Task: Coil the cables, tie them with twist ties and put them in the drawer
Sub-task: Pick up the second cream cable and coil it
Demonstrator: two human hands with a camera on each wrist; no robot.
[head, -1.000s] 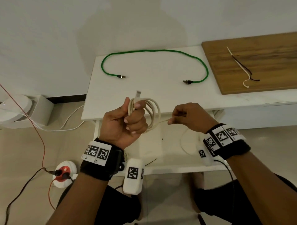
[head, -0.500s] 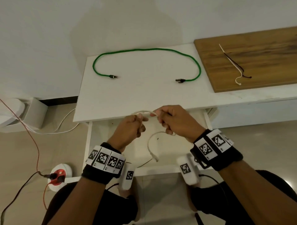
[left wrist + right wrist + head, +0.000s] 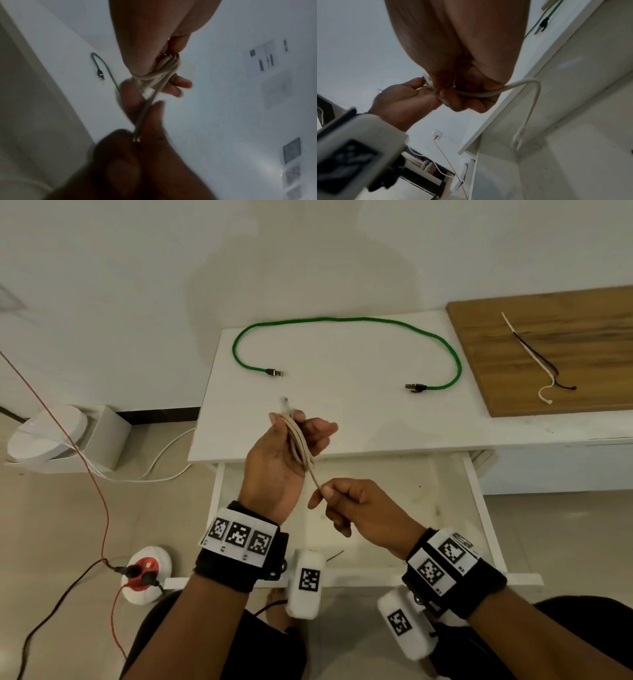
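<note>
A beige cable [image 3: 300,447] is wound in loops in my left hand [image 3: 301,436], whose fingers curl round the coil; one connector sticks up above the thumb. My right hand [image 3: 327,494] pinches the cable's free tail just below the coil, over the open white drawer [image 3: 479,508]. In the right wrist view the tail [image 3: 520,135] hangs from my right fist with its connector down. The left wrist view shows the beige coil [image 3: 159,75] round my fingers. A green cable [image 3: 346,320] lies uncoiled on the white table [image 3: 342,419]. Twist ties [image 3: 534,361] lie on the wooden board [image 3: 582,330].
A red-and-white power socket [image 3: 145,571] with plugged leads sits on the floor at the left, beside a white appliance [image 3: 48,436]. A red wire [image 3: 68,419] runs down across the left. The wall stands directly behind the table.
My left hand has risen from the drawer front and turned the coil upright. My right hand has drawn back toward me, pulling the tail down from the coil.
</note>
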